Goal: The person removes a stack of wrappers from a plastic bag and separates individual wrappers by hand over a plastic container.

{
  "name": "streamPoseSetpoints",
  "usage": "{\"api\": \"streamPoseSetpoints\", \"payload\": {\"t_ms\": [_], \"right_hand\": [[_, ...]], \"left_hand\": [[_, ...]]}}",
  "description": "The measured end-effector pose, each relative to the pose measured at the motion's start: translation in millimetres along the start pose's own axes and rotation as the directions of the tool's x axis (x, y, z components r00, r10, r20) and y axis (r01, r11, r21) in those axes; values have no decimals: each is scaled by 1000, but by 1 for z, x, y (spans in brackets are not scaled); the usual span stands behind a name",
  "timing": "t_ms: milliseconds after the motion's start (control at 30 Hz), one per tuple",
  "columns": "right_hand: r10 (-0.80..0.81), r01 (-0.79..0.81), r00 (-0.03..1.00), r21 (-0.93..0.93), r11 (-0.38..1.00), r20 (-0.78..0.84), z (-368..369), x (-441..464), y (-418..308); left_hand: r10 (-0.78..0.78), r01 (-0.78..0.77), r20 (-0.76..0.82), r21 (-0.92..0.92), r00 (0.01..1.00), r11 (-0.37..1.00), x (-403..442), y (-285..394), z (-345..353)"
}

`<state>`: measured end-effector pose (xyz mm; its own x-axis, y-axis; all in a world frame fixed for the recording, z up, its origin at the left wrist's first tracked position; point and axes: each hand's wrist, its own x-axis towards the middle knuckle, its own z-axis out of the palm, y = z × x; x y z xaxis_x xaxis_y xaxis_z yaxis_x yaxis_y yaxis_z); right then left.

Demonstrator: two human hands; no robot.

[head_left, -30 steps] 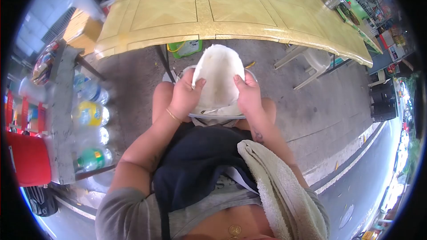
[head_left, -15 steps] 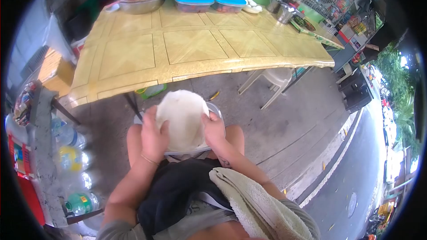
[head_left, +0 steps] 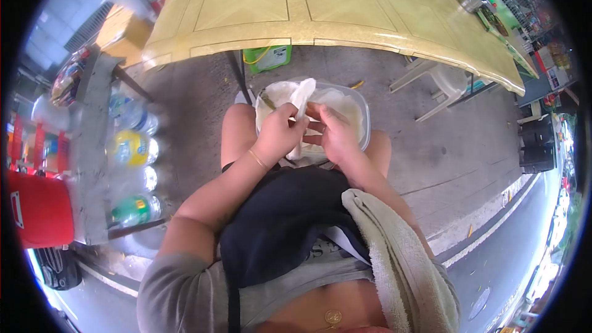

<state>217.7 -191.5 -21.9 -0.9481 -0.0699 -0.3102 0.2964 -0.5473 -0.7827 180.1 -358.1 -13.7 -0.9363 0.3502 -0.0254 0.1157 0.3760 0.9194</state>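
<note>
Between my knees rests a clear plastic tub [head_left: 366,124] with white material in it. My left hand [head_left: 283,131] pinches a white, soft sheet [head_left: 302,94], which now appears narrow, seen edge-on or folded, above the tub. Close to the sheet's right side, my right hand [head_left: 336,132] has its fingers apart; whether its fingertips touch the sheet is hard to tell. A greenish strip [head_left: 267,100] lies at the tub's left side. Over my right shoulder hangs a beige towel [head_left: 394,259].
A table with a yellow patterned cover [head_left: 240,6] stands ahead. Beneath it is a green container [head_left: 269,57]. A white plastic chair [head_left: 445,83] is at the right. Plastic bottles [head_left: 132,148] and a red cooler [head_left: 42,208] stand at the left.
The white sheet was spread wide between both hands and is now narrow. My right hand's fingers have opened beside it. The view swung up to the table's far side and back down.
</note>
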Motion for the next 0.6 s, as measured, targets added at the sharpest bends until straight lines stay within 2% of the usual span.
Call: {"api": "streamPoseSetpoints", "payload": {"t_ms": [67,100,167,300,367,467,500,533,567,600], "right_hand": [[-27,26,1000,-82,996,-7,-4,1,3],[-26,26,1000,-92,995,2,-5,2,3],[-25,27,1000,-113,993,19,-8,1,1],[-114,118,993,-354,928,32,2,-2,2],[-136,114,991,-498,860,-9,7,-4,1],[-225,201,973,-647,735,48,-7,6,15],[-187,162,982,-603,781,20,-4,5,12],[-148,121,989,-556,822,-4,-1,3,7],[-106,79,994,-506,859,-26,2,1,4],[-103,62,993,-467,882,-63,1,1,3]], "left_hand": [[-138,149,78,-163,987,975,2,-4,-3],[-176,204,113,-320,978,925,1,-6,-2],[-232,305,199,-596,952,743,1,-8,-2],[-293,405,281,-678,914,613,2,-5,-8],[-275,363,239,-659,931,658,2,-10,-5],[-247,316,197,-603,949,733,4,-11,-3],[-237,301,186,-580,954,757,5,-11,-3],[-30,52,57,-442,998,896,6,-15,-1],[201,-203,-32,-259,979,944,7,-21,3],[433,-437,-72,-51,899,898,6,-17,3]]}}
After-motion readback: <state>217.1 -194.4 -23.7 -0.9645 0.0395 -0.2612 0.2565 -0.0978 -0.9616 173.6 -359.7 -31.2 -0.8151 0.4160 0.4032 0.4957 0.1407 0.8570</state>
